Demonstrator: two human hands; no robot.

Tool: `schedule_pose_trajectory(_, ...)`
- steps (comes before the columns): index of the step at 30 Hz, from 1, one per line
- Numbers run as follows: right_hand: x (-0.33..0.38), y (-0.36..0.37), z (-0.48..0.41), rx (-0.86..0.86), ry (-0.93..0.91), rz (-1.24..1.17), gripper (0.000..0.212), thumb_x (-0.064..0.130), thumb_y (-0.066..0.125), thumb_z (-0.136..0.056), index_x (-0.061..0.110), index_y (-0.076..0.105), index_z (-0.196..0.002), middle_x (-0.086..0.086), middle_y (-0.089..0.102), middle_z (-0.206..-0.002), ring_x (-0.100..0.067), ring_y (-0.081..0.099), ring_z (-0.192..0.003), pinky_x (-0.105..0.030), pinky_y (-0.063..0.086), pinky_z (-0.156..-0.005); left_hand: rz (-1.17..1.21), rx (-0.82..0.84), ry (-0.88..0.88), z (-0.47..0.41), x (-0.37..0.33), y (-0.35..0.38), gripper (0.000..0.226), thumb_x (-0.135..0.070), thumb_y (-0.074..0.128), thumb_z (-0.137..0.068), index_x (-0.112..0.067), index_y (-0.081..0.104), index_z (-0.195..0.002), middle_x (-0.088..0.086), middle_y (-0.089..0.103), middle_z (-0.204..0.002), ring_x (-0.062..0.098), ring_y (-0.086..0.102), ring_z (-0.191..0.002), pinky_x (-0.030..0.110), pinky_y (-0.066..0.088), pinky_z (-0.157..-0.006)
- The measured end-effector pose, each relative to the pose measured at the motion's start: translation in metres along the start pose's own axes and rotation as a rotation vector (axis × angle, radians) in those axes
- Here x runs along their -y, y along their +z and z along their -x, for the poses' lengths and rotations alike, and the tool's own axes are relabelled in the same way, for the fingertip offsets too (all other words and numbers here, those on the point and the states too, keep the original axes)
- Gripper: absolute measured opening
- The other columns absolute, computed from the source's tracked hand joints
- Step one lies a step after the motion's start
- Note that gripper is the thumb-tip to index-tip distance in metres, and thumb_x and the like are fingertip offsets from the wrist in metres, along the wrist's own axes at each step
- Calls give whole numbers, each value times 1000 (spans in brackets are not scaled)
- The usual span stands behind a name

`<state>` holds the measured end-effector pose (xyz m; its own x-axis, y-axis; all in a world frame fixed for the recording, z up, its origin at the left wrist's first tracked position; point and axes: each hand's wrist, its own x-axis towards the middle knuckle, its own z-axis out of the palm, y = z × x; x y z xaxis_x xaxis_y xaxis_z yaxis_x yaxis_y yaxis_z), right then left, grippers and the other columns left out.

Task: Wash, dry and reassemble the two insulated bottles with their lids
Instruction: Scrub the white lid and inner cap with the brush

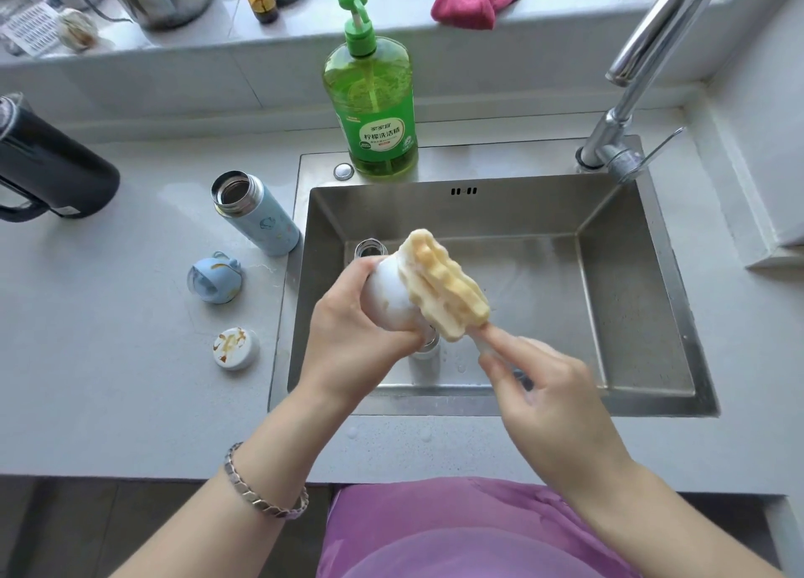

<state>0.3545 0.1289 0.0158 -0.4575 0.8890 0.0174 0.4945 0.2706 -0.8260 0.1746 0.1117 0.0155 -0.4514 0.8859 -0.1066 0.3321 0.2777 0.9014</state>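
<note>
A: Bright or dim?
B: Bright, soft and even; the pale desk (108, 403) looks nearly washed out, shadows faint.
A: Any glare?
B: On the tap (644, 51) and the sink (435, 212) wall.
A: Sharp?
B: Centre mostly; edges bow, and the far ledge (565, 16) smears at its corners.

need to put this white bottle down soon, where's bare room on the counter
Bare counter right of the sink; also the front-left strip below the white lid. Crowded left of the sink: blue bottle, blue lid, dark jug.
</note>
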Motion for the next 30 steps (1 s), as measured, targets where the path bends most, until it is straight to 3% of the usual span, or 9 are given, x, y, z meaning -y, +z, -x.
schedule_pose_trajectory(4,-9,-4,-14,-32,70,-22,50,14,55,-90,61,56,-108,-6,52,-63,-13,38,-57,-24,30,-53,-87,96,32,6,-3,5,55,-13,87,-49,-38,59,-90,-17,61,-75,1,55,-64,18,47,-58)
schedule_pose_trajectory(6,-11,-4,-12,-27,77,-19,49,13,56,-90,57,56,-111,-7,53,-63,-11,38,-56,-24,30,-53,-66,55,-5,1,-3,3,56,-12,88,-48,-39,59,-87,-15,62,-75,1,56,-66,17,48,-58)
schedule_pose_trajectory(10,-1,2,-3,7,48,9,38,17,52,-87,36,60,-119,11,43,-57,-2,39,-56,-18,28,-52,-27,50,-65,-6,-3,3,48,-13,88,-49,-32,61,-83,-13,63,-72,2,57,-66,16,46,-59)
schedule_pose_trajectory(13,-8,-3,-21,4,201,-64,33,13,55,-91,37,65,-112,7,57,-55,-6,41,-46,-16,28,-46,-85,108,-16,2,-7,9,51,-18,89,-48,-33,59,-87,-15,62,-74,3,58,-69,23,51,-63)
schedule_pose_trajectory(16,-10,-6,-13,74,244,-107,38,11,53,-92,43,63,-109,20,53,-51,-7,41,-42,-15,29,-45,-15,2,-24,-2,-8,6,55,-24,89,-43,-39,57,-85,-21,61,-76,0,57,-70,17,49,-64)
schedule_pose_trajectory(20,-5,-7,-2,40,241,-222,47,10,55,-91,56,58,-97,13,69,-76,-13,37,-49,-17,33,-52,9,7,-34,-6,-7,5,51,-27,83,-46,-43,54,-84,-20,60,-79,0,56,-72,14,48,-65)
schedule_pose_trajectory(23,-5,-7,-2,-14,148,-208,47,12,57,-91,57,57,-103,5,61,-64,-13,38,-52,-13,30,-49,-16,12,-22,-4,-7,8,51,-20,81,-50,-42,51,-84,-10,59,-88,3,55,-76,15,45,-65)
schedule_pose_trajectory(26,-2,-5,-2,-31,59,-141,44,11,57,-87,45,57,-115,-5,61,-67,-3,39,-54,-12,31,-51,47,48,-39,-1,-8,11,53,-6,81,-56,-40,51,-84,-10,57,-80,1,52,-66,15,44,-59)
schedule_pose_trajectory(30,-7,-9,-13,-16,224,-268,49,7,56,-91,56,55,-91,33,62,-65,-1,47,-52,-7,34,-54,80,71,11,5,-7,12,53,-13,80,-53,-39,51,-89,-9,59,-82,9,57,-71,26,53,-59)
